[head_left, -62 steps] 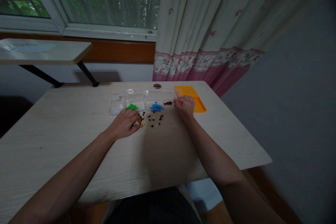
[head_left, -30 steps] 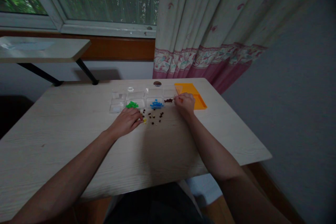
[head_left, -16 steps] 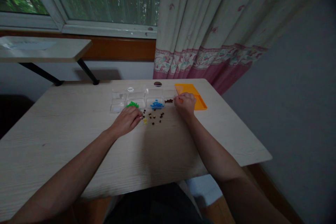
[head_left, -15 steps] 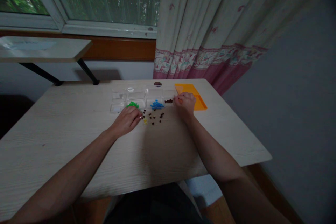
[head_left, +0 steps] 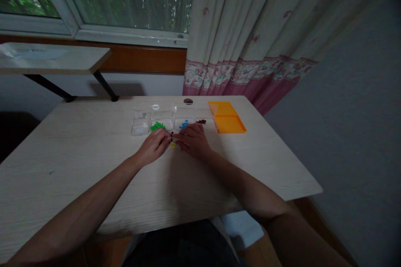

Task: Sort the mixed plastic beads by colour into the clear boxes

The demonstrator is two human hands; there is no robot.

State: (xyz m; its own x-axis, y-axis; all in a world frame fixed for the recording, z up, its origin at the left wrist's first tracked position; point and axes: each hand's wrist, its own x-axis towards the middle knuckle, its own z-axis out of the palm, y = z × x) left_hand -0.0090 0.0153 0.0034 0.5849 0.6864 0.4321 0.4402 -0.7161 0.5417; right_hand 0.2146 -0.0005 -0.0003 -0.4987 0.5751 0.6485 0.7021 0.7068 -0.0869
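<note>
**Watching L hand (head_left: 156, 145) & R hand (head_left: 196, 142) at the clear box (head_left: 173, 122): looks part-done**

From my end I'd call it roughly midway. In the box: green bits (head_left: 158, 126) left of its middle, blue bits (head_left: 184, 124) right of its middle & partly behind R hand, brown bits (head_left: 201, 122) toward its right end. Each colour has its own compartment, so I'd count those as done. Outside it, on the table (head_left: 109, 187) just in front of the box: yellow bits (head_left: 172, 145) plus a few dark bits (head_left: 171, 134). I'd count those as left; no exact qty, since R hand may cover more.

L hand sits in front of the box by the green bits, fingers curled, thumb close to the fingertips; can't tell from here if it has hold of anything. R hand is in front of the box near the blue bits, palm down, fingers part-stretched toward L hand's; can't tell re its grip either.

Surface: pale wood-grain. Orange case (head_left: 231, 124) lies open at the box's right end; unclear if touching. Dark round hole (head_left: 188, 101) behind the box.

Room: shelf (head_left: 53, 60) on black legs (head_left: 105, 85) back-left of the box, window (head_left: 131, 4) beyond w/ greenery outside, floral curtain (head_left: 244, 21) back-right, plain wall (head_left: 354, 91) far right. Dim light.
</note>
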